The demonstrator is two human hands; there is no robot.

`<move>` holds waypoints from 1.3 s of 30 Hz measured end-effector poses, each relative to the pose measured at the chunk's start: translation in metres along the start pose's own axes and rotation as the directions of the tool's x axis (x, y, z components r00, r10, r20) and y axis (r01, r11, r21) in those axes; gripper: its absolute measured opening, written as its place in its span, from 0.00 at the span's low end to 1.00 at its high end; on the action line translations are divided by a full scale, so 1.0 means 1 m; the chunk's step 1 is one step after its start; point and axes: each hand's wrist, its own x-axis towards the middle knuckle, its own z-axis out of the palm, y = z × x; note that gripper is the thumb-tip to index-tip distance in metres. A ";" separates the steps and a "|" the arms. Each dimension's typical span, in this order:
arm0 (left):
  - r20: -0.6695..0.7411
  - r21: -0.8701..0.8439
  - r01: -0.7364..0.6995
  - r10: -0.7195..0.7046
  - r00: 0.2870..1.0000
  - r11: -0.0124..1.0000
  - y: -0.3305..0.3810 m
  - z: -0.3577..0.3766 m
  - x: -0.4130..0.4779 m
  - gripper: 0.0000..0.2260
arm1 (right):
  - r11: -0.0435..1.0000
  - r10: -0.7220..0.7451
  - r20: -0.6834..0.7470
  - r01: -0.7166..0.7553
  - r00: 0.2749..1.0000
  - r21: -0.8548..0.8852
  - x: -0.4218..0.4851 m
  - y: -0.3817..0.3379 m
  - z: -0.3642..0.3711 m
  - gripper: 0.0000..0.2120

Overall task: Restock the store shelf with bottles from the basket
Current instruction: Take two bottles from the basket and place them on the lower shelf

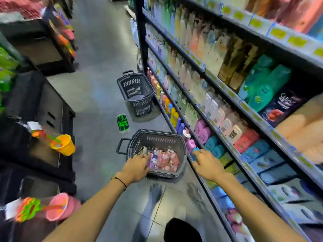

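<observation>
Fingers of left hand lie over pink bottles in basket; grip unreadable | right hand grips blue bottle at bottom shelf | remaining bottles just ahead of left fingertips; left hand nearer.

Narrow aisle of glossy grey floor tiles, dark display counters left.

Basket on the floor beside the shelf, pink bottles inside. Left grip reaches into its near side, hold unclear. Right of the basket, right grip holds a blue bottle.
</observation>
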 end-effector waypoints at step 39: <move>0.358 -0.105 0.085 -0.042 0.933 0.991 -0.178 0.440 0.604 0.24 | 0.988 0.151 0.247 -0.155 0.957 -0.003 0.529 0.057 0.525 0.36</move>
